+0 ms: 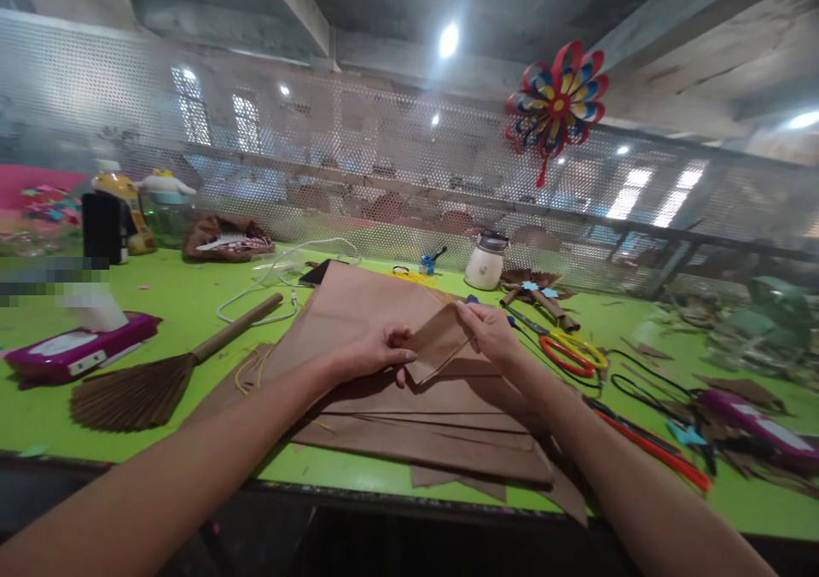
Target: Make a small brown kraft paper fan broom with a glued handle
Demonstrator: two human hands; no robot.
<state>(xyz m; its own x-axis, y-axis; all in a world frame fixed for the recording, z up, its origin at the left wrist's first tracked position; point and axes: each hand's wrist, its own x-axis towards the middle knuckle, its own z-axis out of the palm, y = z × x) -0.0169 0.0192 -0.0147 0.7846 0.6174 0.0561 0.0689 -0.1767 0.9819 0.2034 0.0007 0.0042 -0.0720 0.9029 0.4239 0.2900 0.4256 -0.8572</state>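
Between my two hands is a small folded piece of brown paper (438,344), tilted above a stack of large brown paper sheets (358,304). My left hand (377,353) pinches its lower left edge. At its upper right corner, my right hand (487,328) grips the paper between thumb and fingers. The stack lies flat on the green table (358,464), its lower sheets fanned out toward me. To the left lies a pleated brown paper fan with a rolled handle (147,389).
Red-handled scissors (566,357) and an orange utility knife (653,445) lie to the right. A white jar (486,261) stands at the back, near a perforated metal screen (384,159). On the left are a purple tissue box (83,351) and a white cable (256,319).
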